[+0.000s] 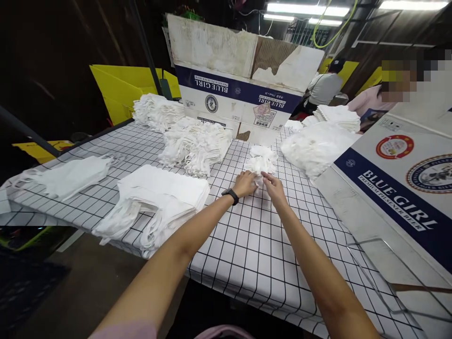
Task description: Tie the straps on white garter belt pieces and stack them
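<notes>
On checked table (247,245), left hand (245,183) and right hand (273,187) side by side, fingers curled around small cloth pile (262,161).

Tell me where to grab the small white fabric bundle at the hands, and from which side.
Take the small white fabric bundle at its near edge, from the near side, where the left hand and right hand touch it. It is a loose, ruffled heap on the checked table, so a low two-sided pinch probably keeps the layers together; a cardboard box stands behind.
</notes>
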`<act>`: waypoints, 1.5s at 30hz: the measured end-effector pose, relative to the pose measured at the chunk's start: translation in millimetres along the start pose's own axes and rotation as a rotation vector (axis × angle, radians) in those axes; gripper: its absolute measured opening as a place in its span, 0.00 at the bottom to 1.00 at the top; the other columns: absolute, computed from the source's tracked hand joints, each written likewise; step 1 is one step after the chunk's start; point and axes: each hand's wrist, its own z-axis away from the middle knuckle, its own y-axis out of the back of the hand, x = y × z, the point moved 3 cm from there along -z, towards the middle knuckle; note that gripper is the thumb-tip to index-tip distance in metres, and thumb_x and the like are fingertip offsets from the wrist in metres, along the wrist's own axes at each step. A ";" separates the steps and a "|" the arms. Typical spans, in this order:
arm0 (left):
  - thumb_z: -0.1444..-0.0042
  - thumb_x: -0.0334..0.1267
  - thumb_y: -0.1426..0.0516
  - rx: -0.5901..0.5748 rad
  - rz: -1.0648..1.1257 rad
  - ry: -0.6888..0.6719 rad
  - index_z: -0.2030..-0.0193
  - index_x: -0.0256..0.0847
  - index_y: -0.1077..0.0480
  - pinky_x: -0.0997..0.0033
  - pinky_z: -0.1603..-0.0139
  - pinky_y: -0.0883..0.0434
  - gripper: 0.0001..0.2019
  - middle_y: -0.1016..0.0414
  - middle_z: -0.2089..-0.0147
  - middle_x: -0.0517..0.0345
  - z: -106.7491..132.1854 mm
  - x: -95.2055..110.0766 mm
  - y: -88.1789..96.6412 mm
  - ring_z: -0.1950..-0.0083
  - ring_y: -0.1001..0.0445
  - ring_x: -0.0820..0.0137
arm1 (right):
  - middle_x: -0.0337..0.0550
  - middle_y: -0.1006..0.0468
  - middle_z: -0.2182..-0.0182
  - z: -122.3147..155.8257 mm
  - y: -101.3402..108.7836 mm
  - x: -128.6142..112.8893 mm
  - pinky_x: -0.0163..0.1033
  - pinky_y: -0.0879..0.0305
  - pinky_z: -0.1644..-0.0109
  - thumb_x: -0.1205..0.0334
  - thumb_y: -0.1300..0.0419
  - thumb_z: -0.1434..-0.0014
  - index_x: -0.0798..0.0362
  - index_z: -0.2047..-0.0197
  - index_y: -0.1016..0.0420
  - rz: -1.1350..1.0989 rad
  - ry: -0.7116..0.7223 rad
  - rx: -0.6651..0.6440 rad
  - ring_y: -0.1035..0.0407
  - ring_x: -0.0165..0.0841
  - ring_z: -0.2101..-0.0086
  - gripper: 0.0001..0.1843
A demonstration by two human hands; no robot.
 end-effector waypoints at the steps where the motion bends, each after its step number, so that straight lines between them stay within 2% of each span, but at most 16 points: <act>1: 0.42 0.37 0.35 0.015 0.007 -0.007 0.47 0.37 0.25 0.49 0.38 0.30 0.17 0.27 0.42 0.42 -2.8 4.9 -3.6 0.39 0.29 0.50 | 0.51 0.19 0.45 4.7 7.1 -4.1 0.51 0.33 0.37 0.50 0.42 0.40 0.54 0.40 0.20 -0.044 -0.004 -0.023 0.28 0.44 0.42 0.29; 5: 0.36 0.35 0.42 0.100 0.064 -0.057 0.58 0.39 0.27 0.56 0.44 0.29 0.04 0.24 0.52 0.48 0.4 26.7 -2.5 0.46 0.28 0.57 | 0.49 0.16 0.51 25.4 36.4 -26.3 0.52 0.35 0.36 0.49 0.36 0.43 0.51 0.45 0.17 -0.210 -0.029 -0.070 0.26 0.43 0.44 0.26; 8: 0.36 0.31 0.45 0.170 0.136 -0.117 0.64 0.41 0.33 0.62 0.45 0.30 0.05 0.25 0.57 0.54 8.2 41.6 15.5 0.50 0.28 0.64 | 0.46 0.15 0.54 40.5 54.3 -45.6 0.51 0.38 0.33 0.51 0.29 0.47 0.48 0.52 0.15 -0.394 -0.051 -0.065 0.26 0.43 0.43 0.20; 11: 0.39 0.29 0.45 0.244 0.381 -0.160 0.68 0.42 0.39 0.68 0.54 0.32 0.08 0.29 0.64 0.59 16.3 53.9 42.0 0.59 0.30 0.69 | 0.44 0.16 0.53 51.6 64.2 -58.0 0.48 0.37 0.34 0.52 0.25 0.51 0.48 0.55 0.15 -0.525 -0.108 -0.071 0.25 0.42 0.44 0.20; 15: 0.37 0.32 0.45 0.191 0.767 -0.176 0.69 0.42 0.40 0.72 0.66 0.39 0.10 0.39 0.71 0.65 26.0 72.8 72.0 0.68 0.38 0.74 | 0.44 0.19 0.47 60.8 65.1 -60.4 0.46 0.31 0.38 0.53 0.24 0.53 0.44 0.42 0.23 -0.543 -0.164 -0.080 0.23 0.40 0.46 0.34; 17: 0.35 0.35 0.45 0.140 0.920 -0.177 0.68 0.41 0.40 0.73 0.68 0.41 0.10 0.40 0.70 0.65 31.1 84.2 84.6 0.70 0.39 0.76 | 0.47 0.24 0.41 65.2 62.8 -61.9 0.48 0.28 0.41 0.51 0.24 0.52 0.40 0.34 0.30 -0.428 -0.109 -0.073 0.25 0.41 0.46 0.43; 19: 0.35 0.36 0.44 0.065 1.052 -0.158 0.68 0.41 0.39 0.74 0.70 0.41 0.10 0.39 0.70 0.64 37.1 95.6 96.1 0.71 0.39 0.77 | 0.49 0.27 0.38 71.4 60.0 -67.5 0.49 0.26 0.44 0.48 0.25 0.52 0.41 0.33 0.31 -0.290 -0.013 -0.066 0.27 0.42 0.46 0.44; 21: 0.36 0.37 0.43 -0.016 1.152 -0.124 0.67 0.41 0.38 0.75 0.73 0.43 0.09 0.39 0.71 0.64 44.7 106.2 107.6 0.73 0.41 0.78 | 0.49 0.24 0.43 80.3 57.3 -77.2 0.48 0.26 0.47 0.44 0.28 0.48 0.45 0.41 0.24 -0.200 0.079 -0.104 0.27 0.42 0.49 0.34; 23: 0.36 0.39 0.42 -0.059 1.216 -0.085 0.66 0.41 0.37 0.76 0.76 0.45 0.10 0.40 0.73 0.65 54.0 115.4 119.7 0.75 0.42 0.78 | 0.46 0.20 0.54 92.1 57.3 -88.9 0.45 0.27 0.52 0.40 0.32 0.43 0.49 0.53 0.19 -0.145 0.138 -0.155 0.27 0.39 0.55 0.24; 28: 0.35 0.41 0.41 -0.012 1.261 -0.067 0.63 0.42 0.38 0.78 0.72 0.39 0.10 0.36 0.69 0.64 77.1 132.5 144.4 0.73 0.36 0.78 | 0.36 0.32 0.75 127.8 77.0 -117.9 0.36 0.39 0.70 0.41 0.37 0.37 0.51 0.69 0.24 -0.004 0.252 -0.147 0.39 0.29 0.73 0.22; 31: 0.34 0.39 0.41 0.014 1.304 -0.040 0.63 0.41 0.37 0.77 0.69 0.36 0.10 0.35 0.68 0.64 84.8 137.2 146.6 0.71 0.35 0.78 | 0.35 0.36 0.79 145.0 94.4 -128.9 0.36 0.44 0.73 0.43 0.39 0.34 0.51 0.73 0.26 0.098 0.299 -0.089 0.43 0.28 0.76 0.23; 33: 0.34 0.38 0.41 0.008 1.346 -0.017 0.64 0.40 0.37 0.78 0.69 0.36 0.09 0.34 0.68 0.64 87.7 138.6 142.5 0.71 0.35 0.79 | 0.37 0.31 0.77 152.8 104.1 -133.3 0.36 0.42 0.73 0.46 0.39 0.34 0.52 0.72 0.24 0.178 0.332 -0.022 0.40 0.28 0.76 0.21; 36: 0.36 0.39 0.38 -0.035 1.382 0.000 0.64 0.40 0.36 0.78 0.70 0.36 0.11 0.33 0.69 0.64 90.6 139.5 131.2 0.71 0.34 0.79 | 0.42 0.19 0.61 161.4 111.4 -139.2 0.38 0.33 0.68 0.50 0.39 0.33 0.50 0.58 0.17 0.242 0.369 0.089 0.31 0.30 0.72 0.14; 40: 0.39 0.44 0.34 -0.128 1.370 -0.009 0.62 0.39 0.35 0.78 0.71 0.34 0.15 0.30 0.68 0.63 94.1 142.0 112.6 0.71 0.31 0.78 | 0.46 0.19 0.48 171.9 106.6 -152.7 0.44 0.25 0.58 0.51 0.39 0.32 0.47 0.41 0.23 0.277 0.480 0.179 0.24 0.34 0.62 0.19; 42: 0.39 0.46 0.34 -0.163 1.362 -0.042 0.62 0.40 0.35 0.77 0.71 0.34 0.15 0.29 0.68 0.62 96.2 145.4 106.2 0.71 0.30 0.78 | 0.46 0.20 0.47 175.6 99.4 -159.4 0.45 0.24 0.56 0.52 0.37 0.34 0.47 0.39 0.25 0.339 0.583 0.171 0.24 0.36 0.59 0.22; 45: 0.36 0.48 0.37 -0.173 1.326 -0.076 0.64 0.39 0.34 0.78 0.71 0.34 0.16 0.30 0.67 0.62 100.6 152.0 104.4 0.71 0.30 0.79 | 0.45 0.18 0.56 176.5 91.4 -162.8 0.43 0.25 0.59 0.58 0.39 0.33 0.49 0.45 0.21 0.447 0.661 0.207 0.25 0.35 0.64 0.15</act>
